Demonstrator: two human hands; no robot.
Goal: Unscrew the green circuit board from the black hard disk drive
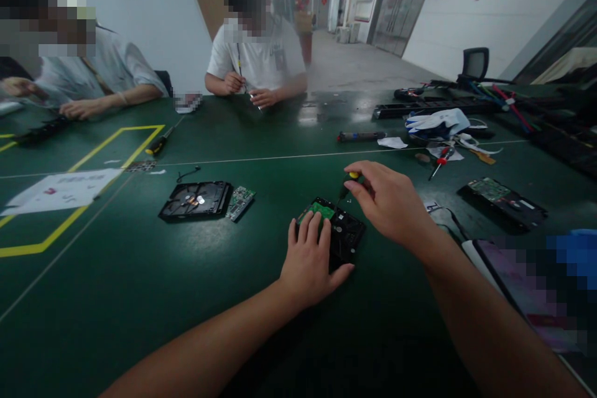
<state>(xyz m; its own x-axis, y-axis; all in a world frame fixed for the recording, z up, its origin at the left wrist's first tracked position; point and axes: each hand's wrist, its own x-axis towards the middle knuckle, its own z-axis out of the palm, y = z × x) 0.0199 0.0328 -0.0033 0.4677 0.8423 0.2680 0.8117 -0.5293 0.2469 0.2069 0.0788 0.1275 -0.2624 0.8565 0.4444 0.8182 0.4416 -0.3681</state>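
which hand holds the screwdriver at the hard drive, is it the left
No, the right hand holds the screwdriver, while the left hand rests on the hard drive.

I counted three drives [346,233], one loose board [241,203], one red screwdriver [441,161], at least two yellow screwdrivers [158,143] and two co-workers [256,65].

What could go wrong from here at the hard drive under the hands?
The screwdriver might slip and scratch the green board, which lies close to its tip. A slip could also jab the left hand, whose fingers rest on the hard drive nearby. If the right hand pushes sideways, the drive may twist.
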